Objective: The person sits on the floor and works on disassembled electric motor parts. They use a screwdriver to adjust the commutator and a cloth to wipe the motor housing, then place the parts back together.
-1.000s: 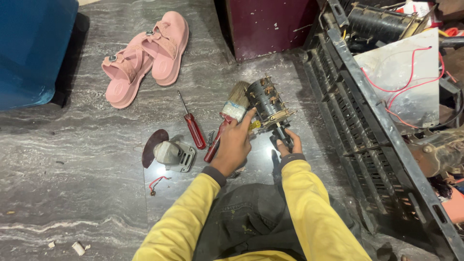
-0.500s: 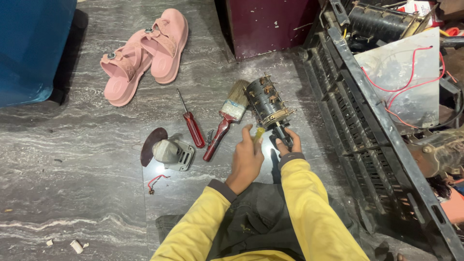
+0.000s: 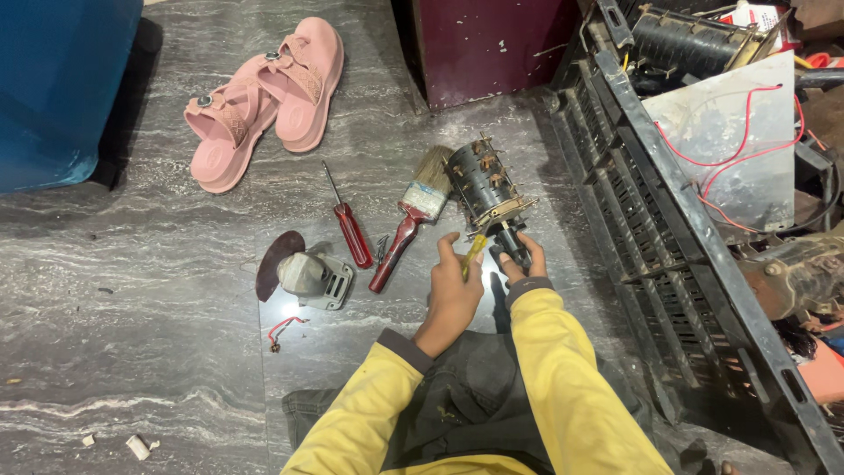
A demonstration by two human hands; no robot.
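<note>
A dark cylindrical motor part (image 3: pixel 482 183) with copper-coloured pieces on its sides stands tilted on the grey marble floor (image 3: pixel 132 325). My right hand (image 3: pixel 520 260) grips the black shaft at its near end. My left hand (image 3: pixel 452 292) holds a thin yellow-handled tool (image 3: pixel 475 251), whose tip points at the lower rim of the part. Both of my sleeves are yellow. The fingers hide the lower end of the shaft.
Left of the part lie a red-handled paintbrush (image 3: pixel 411 220), a red screwdriver (image 3: pixel 350 230), and a small grey housing (image 3: pixel 309 277) beside a dark disc (image 3: pixel 274 262). Pink sandals (image 3: pixel 264 97) lie farther off. A black crate (image 3: pixel 668 255) of parts and wires stands right, a maroon cabinet (image 3: pixel 483 44) behind.
My left hand has drawn back from the brush and the side of the part toward my body, and now holds the yellow tool at the part's lower rim. The right hand stayed on the shaft.
</note>
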